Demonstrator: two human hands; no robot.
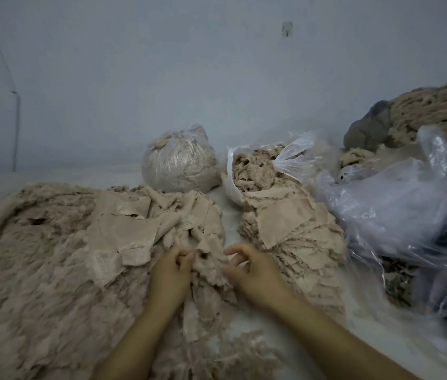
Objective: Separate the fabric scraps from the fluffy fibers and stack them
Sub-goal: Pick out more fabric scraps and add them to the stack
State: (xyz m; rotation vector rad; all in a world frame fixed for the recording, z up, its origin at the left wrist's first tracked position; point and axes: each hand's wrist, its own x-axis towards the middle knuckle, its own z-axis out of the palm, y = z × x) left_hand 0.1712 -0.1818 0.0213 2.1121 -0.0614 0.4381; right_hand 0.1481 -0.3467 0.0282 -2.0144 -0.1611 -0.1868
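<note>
A wide heap of beige fluffy fibers [33, 272] covers the left of the surface, with flat beige fabric scraps [126, 231] mixed into its right side. A separate stack of fabric scraps [285, 223] lies to the right of centre. Between them, my left hand [170, 275] and my right hand [252, 270] both pinch one crumpled scrap with fibers clinging to it [208, 259], fingers curled on either side of it.
A tied plastic bag of fibers [178, 163] and an open bag of scraps [255, 168] stand at the back. Loose clear plastic bags [387, 204] crowd the right, with a large fiber mound [436, 113] behind. A pale wall [162, 64] backs the surface.
</note>
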